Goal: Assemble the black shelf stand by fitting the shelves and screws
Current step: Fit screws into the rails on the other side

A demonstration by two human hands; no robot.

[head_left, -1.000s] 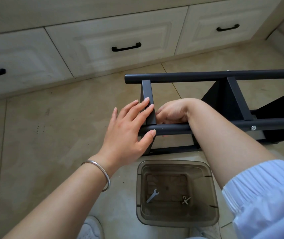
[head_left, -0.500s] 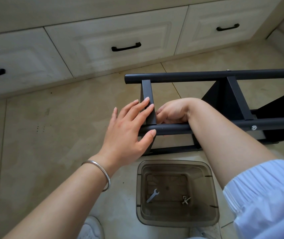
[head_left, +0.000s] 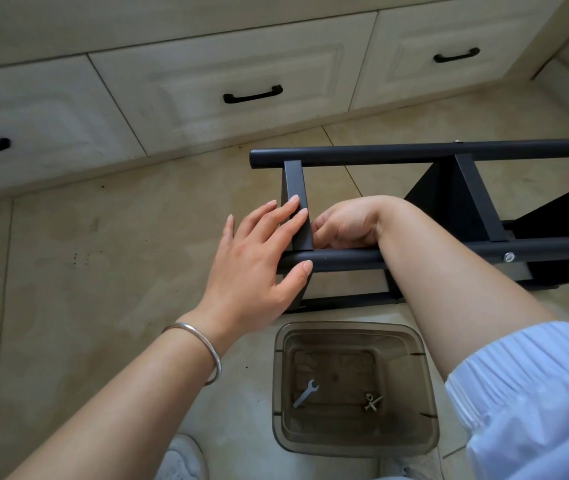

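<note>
The black shelf stand (head_left: pixel 414 155) lies on its side on the tiled floor (head_left: pixel 103 254), reaching from the middle of the view out toward 3 o'clock. Its two round tubes run across, joined by flat crossbars. The left hand (head_left: pixel 255 258) lies flat against the end of the stand, its fingers straight along the end crossbar (head_left: pixel 295 188) and its thumb pressed on the near tube (head_left: pixel 345 259); it grips nothing. The right hand (head_left: pixel 342 225) reaches over the near tube, fingers curled just beside that crossbar; whether it pinches anything I cannot tell, since the fingertips are hidden. A silver screw head (head_left: pixel 509 257) shows on the near tube toward 3 o'clock. At 6 o'clock, touching nothing of the stand, a clear brown tub (head_left: pixel 355 332) holds a small wrench (head_left: pixel 305 393) and some loose screws (head_left: pixel 372 401). Cream drawers (head_left: pixel 227 64) with black handles span 12 o'clock.
</note>
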